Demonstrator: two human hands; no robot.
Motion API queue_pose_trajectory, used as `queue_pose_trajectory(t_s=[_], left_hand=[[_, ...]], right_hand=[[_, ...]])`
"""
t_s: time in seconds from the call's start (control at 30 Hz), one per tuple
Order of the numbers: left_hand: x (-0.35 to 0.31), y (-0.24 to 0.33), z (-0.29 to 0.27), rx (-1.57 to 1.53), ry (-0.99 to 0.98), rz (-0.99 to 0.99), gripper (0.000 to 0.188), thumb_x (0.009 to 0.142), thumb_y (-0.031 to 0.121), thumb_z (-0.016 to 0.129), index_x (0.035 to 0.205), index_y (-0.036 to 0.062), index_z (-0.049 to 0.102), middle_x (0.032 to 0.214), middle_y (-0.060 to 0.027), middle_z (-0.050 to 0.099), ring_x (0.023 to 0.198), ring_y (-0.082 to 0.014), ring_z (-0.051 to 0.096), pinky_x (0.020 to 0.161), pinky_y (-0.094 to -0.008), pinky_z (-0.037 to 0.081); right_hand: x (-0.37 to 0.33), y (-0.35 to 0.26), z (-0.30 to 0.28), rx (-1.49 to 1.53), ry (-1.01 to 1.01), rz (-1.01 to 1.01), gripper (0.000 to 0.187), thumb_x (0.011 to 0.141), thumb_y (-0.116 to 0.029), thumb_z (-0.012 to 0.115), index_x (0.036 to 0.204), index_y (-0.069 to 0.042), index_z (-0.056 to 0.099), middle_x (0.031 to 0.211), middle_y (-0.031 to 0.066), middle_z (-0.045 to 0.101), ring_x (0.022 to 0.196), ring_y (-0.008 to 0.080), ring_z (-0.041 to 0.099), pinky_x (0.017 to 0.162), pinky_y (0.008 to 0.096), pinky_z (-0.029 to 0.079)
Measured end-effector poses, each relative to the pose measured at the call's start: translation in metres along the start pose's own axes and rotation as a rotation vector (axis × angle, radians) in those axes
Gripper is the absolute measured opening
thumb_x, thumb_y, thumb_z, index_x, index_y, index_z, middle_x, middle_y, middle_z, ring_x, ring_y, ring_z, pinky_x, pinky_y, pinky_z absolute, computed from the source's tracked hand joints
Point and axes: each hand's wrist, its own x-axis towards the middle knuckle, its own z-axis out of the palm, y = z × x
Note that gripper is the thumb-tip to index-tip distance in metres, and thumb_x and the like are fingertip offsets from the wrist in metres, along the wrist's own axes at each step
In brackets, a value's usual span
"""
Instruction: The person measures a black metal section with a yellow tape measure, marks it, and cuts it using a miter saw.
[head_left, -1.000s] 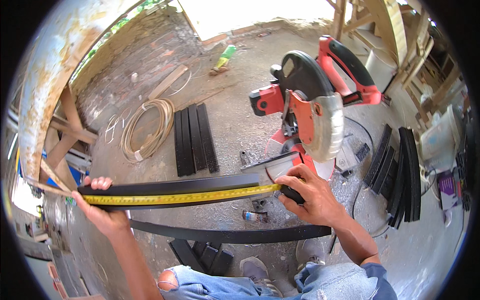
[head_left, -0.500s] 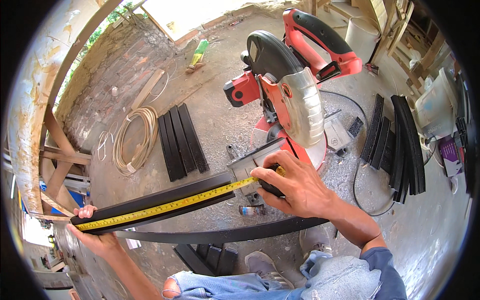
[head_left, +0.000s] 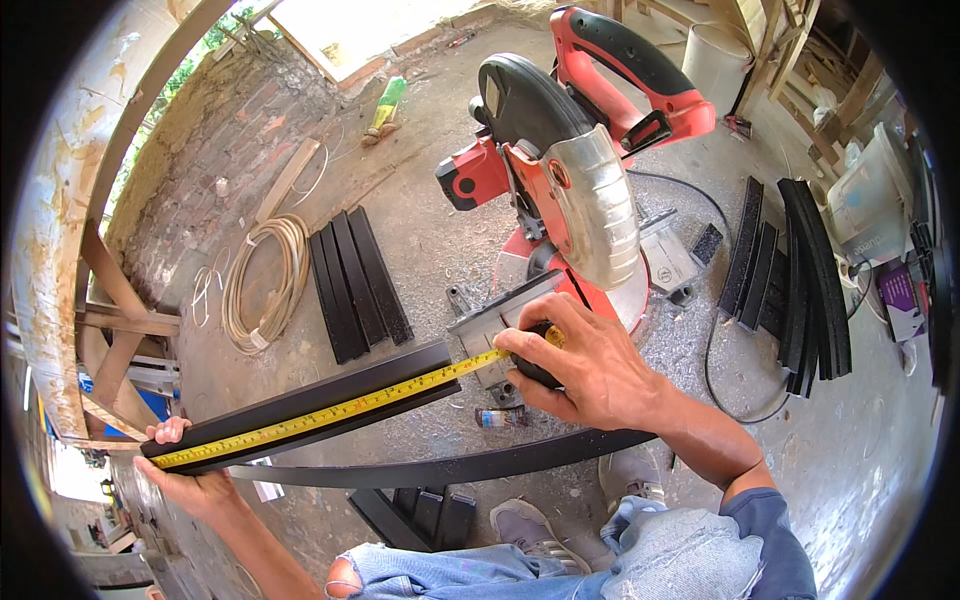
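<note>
A black channel-shaped profile [head_left: 300, 392] lies slantwise in front of me, with a yellow tape measure [head_left: 330, 415] stretched along it. At the profile's far-left end my left hand [head_left: 190, 480] grips it, thumb and fingers wrapped around the end where the tape begins. My right hand [head_left: 590, 360] is closed around the tape's black and yellow case, just past the profile's right end. Beneath that hand is the grey base of a red and black miter saw [head_left: 560, 180], whose clear guard covers the blade. A second long black strip [head_left: 450, 468] runs below, near my knees.
Several cut black pieces [head_left: 360, 285] lie left of the saw, beside a coiled cable [head_left: 262, 285]. More black profiles [head_left: 800, 280] are stacked at right, near a white bucket [head_left: 868, 215]. A small cylinder [head_left: 500, 417] rests by the saw base. Metal shavings litter the floor.
The profile's right end and my right hand with the tape case have shifted slightly left. My view has moved a little; both hands keep their hold.
</note>
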Motion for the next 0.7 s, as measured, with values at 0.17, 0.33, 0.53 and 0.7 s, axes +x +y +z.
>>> queue_pose_trajectory(t_s=[0.17, 0.33, 0.53, 0.7], left_hand=[[0.000, -0.001, 0.000, 0.002, -0.018, -0.009, 0.037, 0.105, 0.037, 0.054, 0.107, 0.0007, 0.051, 0.091, -0.0085, 0.050, 0.090, -0.0224, 0.049, 0.087, -0.0365, 0.047], [-0.002, -0.009, 0.011, 0.016, 0.001, -0.001, 0.052, 0.099, 0.050, 0.060, 0.110, 0.0001, 0.050, 0.094, -0.0087, 0.050, 0.092, -0.0224, 0.050, 0.089, -0.0368, 0.047], [-0.008, -0.057, 0.021, 0.166, 0.068, 0.028, 0.077, 0.082, 0.069, 0.066, 0.112, -0.0008, 0.049, 0.094, -0.0097, 0.052, 0.093, -0.0235, 0.051, 0.091, -0.0372, 0.048], [-0.012, -0.115, 0.020, 0.172, 0.433, -0.220, 0.072, 0.093, 0.074, 0.047, 0.108, 0.0035, 0.054, 0.089, -0.0133, 0.060, 0.089, -0.0293, 0.061, 0.090, -0.0429, 0.054]], right_hand=[[-0.001, 0.000, 0.001, 0.002, -0.005, 0.003, 0.040, 0.085, -0.016, 0.074, 0.121, -0.007, 0.060, 0.106, 0.0139, 0.054, 0.094, 0.0310, 0.061, 0.074, 0.0411, 0.052], [-0.003, 0.002, 0.001, -0.005, 0.000, 0.010, 0.042, 0.085, -0.016, 0.074, 0.124, -0.007, 0.060, 0.107, 0.0141, 0.053, 0.094, 0.0312, 0.061, 0.075, 0.0414, 0.052], [-0.019, 0.000, -0.019, 0.020, 0.064, 0.103, 0.044, 0.087, -0.017, 0.073, 0.129, -0.009, 0.061, 0.111, 0.0145, 0.052, 0.094, 0.0308, 0.061, 0.077, 0.0408, 0.053], [-0.096, 0.022, -0.036, -0.032, 0.076, 0.358, 0.038, 0.087, -0.015, 0.072, 0.122, -0.007, 0.063, 0.109, 0.0167, 0.054, 0.092, 0.0345, 0.062, 0.080, 0.0423, 0.053]])
